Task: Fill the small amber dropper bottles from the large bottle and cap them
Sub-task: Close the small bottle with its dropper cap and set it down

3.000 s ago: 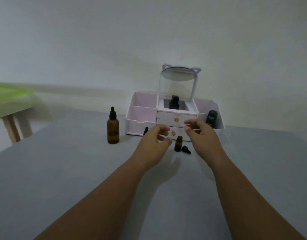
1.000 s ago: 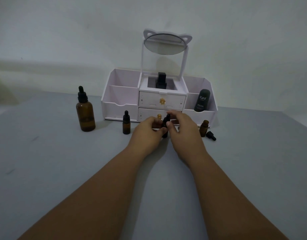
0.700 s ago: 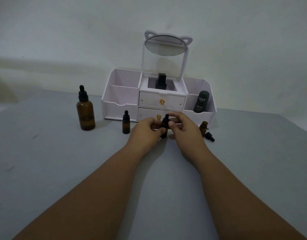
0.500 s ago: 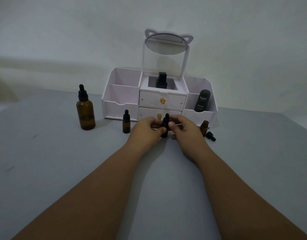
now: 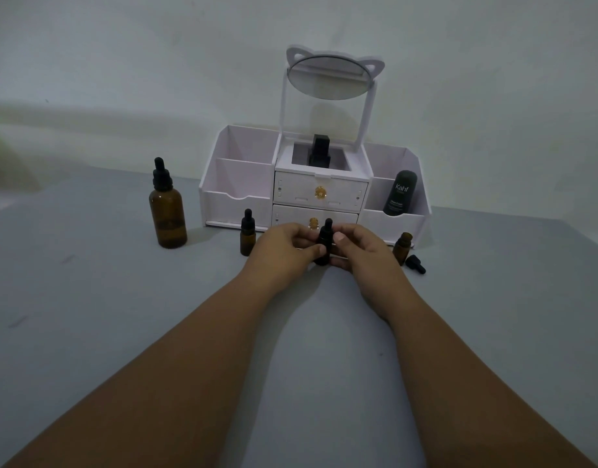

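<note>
Head view: your left hand (image 5: 280, 252) & right hand (image 5: 362, 255) both pinch the held bottle (image 5: 324, 240), cap on, upright, at the surface (image 5: 88, 298) just in front of the organizer (image 5: 236, 199). At 9 o'clock from it: capped bottle (image 5: 247, 236), then large bottle (image 5: 168, 212) further out. At 3 o'clock: uncapped bottle (image 5: 402, 248) w/ loose dropper cap (image 5: 416, 264) lying beside it.

White organiser (image 5: 236, 201) on grey bench (image 5: 88, 315), back to pale wall (image 5: 155, 62). Round mirror (image 5: 331, 81), cat-ear frame, upright above organiser centre. Black square-capped bottle (image 5: 319, 155) in organiser's top centre well. Dark "Kahf" container (image 5: 400, 197) upright in organiser's right-hand compartment. Two stacked centre drawers, gold knobs (image 5: 320, 192).
</note>
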